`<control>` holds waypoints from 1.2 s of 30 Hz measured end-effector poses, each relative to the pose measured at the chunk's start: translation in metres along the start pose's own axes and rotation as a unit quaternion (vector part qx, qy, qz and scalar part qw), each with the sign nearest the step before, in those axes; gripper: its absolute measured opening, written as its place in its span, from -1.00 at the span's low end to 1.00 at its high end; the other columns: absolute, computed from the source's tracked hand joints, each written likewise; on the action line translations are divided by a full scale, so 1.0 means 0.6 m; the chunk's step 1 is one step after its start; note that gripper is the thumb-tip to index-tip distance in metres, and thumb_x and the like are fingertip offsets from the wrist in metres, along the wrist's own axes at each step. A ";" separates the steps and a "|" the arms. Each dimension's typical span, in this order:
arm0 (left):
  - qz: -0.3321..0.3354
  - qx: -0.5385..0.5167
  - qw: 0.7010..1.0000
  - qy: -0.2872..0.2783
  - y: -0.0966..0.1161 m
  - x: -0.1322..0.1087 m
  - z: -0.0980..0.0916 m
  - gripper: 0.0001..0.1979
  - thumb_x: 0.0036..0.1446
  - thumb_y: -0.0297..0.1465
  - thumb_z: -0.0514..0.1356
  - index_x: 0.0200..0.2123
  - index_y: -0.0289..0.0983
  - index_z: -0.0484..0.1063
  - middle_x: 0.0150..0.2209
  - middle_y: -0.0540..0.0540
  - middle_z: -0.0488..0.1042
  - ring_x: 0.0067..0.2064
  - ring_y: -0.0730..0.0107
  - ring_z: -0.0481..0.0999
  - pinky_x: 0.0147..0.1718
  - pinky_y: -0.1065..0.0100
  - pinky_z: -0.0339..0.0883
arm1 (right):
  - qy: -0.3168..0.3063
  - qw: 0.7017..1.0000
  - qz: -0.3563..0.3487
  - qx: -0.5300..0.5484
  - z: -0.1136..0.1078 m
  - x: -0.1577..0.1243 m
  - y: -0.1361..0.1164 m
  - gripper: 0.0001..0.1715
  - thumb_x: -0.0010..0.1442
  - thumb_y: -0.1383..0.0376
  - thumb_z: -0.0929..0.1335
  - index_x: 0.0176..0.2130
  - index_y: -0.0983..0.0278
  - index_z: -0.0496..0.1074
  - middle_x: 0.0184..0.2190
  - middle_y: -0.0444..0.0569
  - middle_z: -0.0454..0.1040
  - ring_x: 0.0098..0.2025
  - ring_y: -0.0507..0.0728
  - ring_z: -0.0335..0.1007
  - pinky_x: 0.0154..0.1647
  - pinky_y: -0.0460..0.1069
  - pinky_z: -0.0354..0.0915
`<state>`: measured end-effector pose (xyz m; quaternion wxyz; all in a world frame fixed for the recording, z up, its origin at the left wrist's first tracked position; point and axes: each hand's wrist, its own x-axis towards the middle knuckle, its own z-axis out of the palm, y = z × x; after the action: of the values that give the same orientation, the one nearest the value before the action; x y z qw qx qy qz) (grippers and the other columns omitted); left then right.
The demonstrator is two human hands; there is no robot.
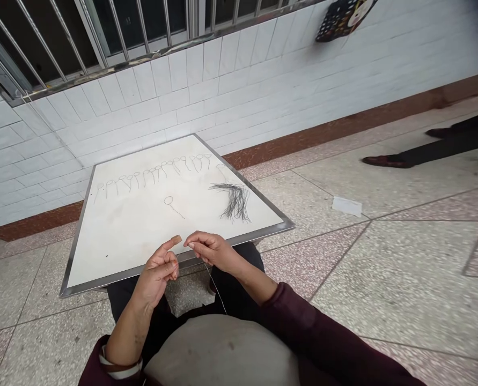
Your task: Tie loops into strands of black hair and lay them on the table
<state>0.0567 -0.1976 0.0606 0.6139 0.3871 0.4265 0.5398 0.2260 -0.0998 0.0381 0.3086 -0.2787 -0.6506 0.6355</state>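
Observation:
My left hand point(158, 271) is over the near edge of a white board point(130, 236). Its index finger points out with a tan wrap at the tip, while the thumb presses on the curled fingers; whatever they hold is too fine to see. Close beside it, my right hand point(208, 249) pinches thumb and forefinger together on something hidden or too thin to make out. Below that hand a pale thin strand point(218, 289) runs down to my lap. On the board lie a single looped dark strand point(168, 200), a row of similar looped strands point(158, 170) and a bundle of straight dark strands point(236, 201).
A grey metal rim point(242, 239) borders the board, which rests over my knees. Beyond it stands a white tiled wall point(174, 107) with a barred window point(114, 32). To the right, a white paper point(346, 206) lies on the floor near another person's shoes point(385, 161).

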 end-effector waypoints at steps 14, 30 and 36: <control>-0.031 0.030 0.997 0.057 0.037 0.014 -0.007 -0.41 0.17 -0.19 0.21 0.23 -0.24 0.22 -0.34 -0.08 0.46 -0.29 0.41 0.42 -0.25 0.35 0.28 | 0.133 0.989 -0.048 -0.033 0.007 0.005 -0.014 -0.71 0.21 0.10 0.30 -0.22 0.25 0.43 -0.64 -0.23 0.27 -0.72 -0.09 0.03 -0.71 -0.15 0.02; -0.081 0.128 0.987 -0.049 0.060 0.038 0.011 -0.40 0.15 -0.25 0.22 0.25 -0.18 0.23 -0.45 -0.03 0.50 -0.68 0.69 0.03 -0.65 0.49 -0.06 | 0.043 0.958 -0.178 -0.221 -0.015 0.006 -0.011 -0.77 0.27 0.29 0.25 -0.20 0.22 0.49 -0.42 -0.12 0.48 -0.48 0.00 0.24 -0.40 -0.09 0.17; -0.091 0.236 0.965 -0.068 0.098 0.032 0.001 -0.38 0.16 -0.20 0.18 0.26 -0.21 0.21 -0.47 -0.03 0.49 -0.65 0.62 0.06 -0.63 0.47 0.00 | 0.036 0.945 -0.201 -0.254 -0.018 0.008 -0.011 -0.73 0.31 0.26 0.23 -0.15 0.18 0.50 -0.24 -0.05 0.57 -0.25 0.08 0.46 -0.20 -0.05 0.29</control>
<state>0.0385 -0.1715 0.1139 0.5794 0.5164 0.5326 0.3376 0.2312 -0.0893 0.0452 0.3724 -0.2339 -0.8212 0.3635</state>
